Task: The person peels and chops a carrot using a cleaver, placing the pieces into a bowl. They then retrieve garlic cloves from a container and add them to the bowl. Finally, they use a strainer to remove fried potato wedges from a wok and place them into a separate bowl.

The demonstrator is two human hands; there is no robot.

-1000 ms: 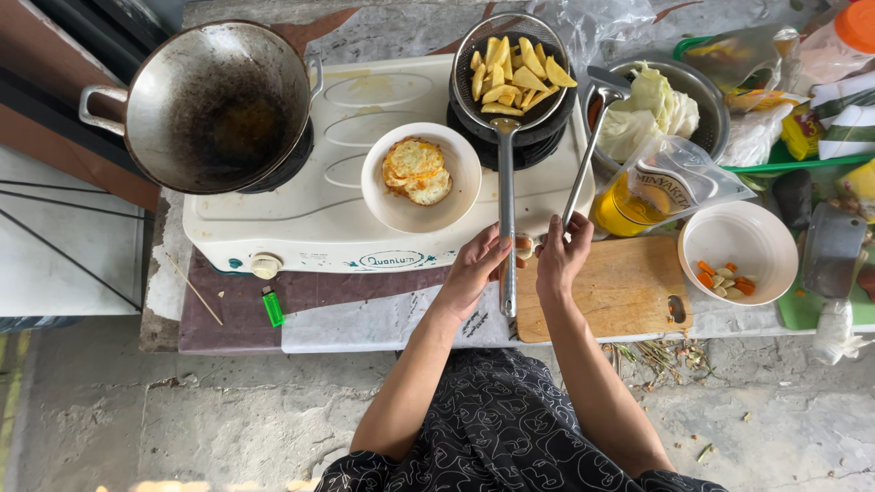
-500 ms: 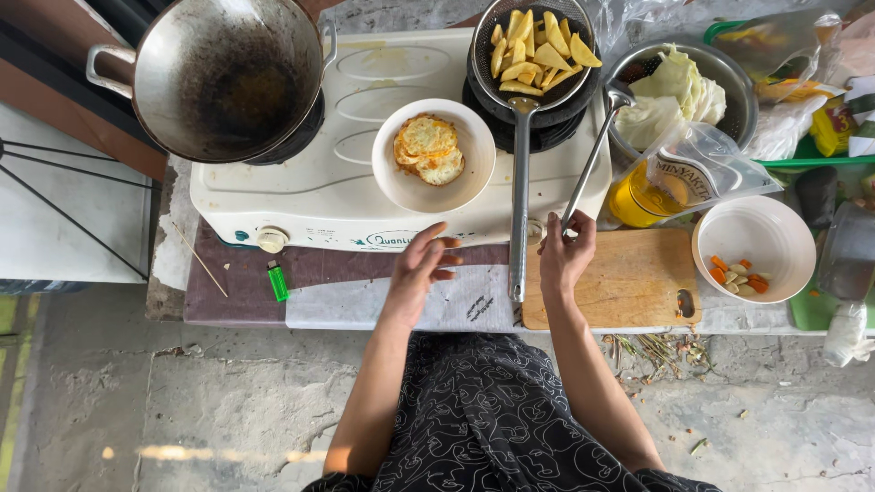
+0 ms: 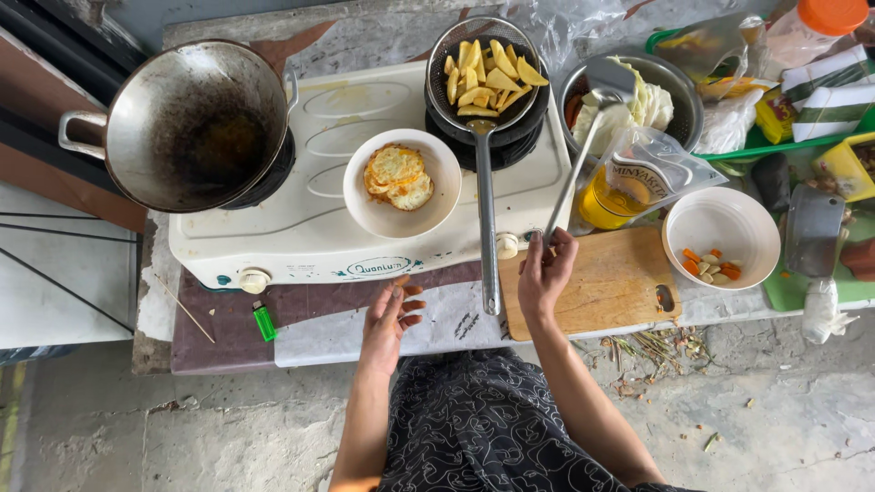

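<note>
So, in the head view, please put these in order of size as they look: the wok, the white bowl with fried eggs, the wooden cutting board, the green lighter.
1. Wok, clearly largest.
2. Wooden cutting board.
3. White bowl with fried eggs; it looks nearly alike to the board, which the right hand partly covers, so this order is unsure.
4. Green lighter, smallest.

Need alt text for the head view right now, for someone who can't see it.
Seen from above, the person's right hand holds a metal spatula whose blade reaches a bowl of cabbage, while the left hand hovers open before a white two-burner stove.
</note>
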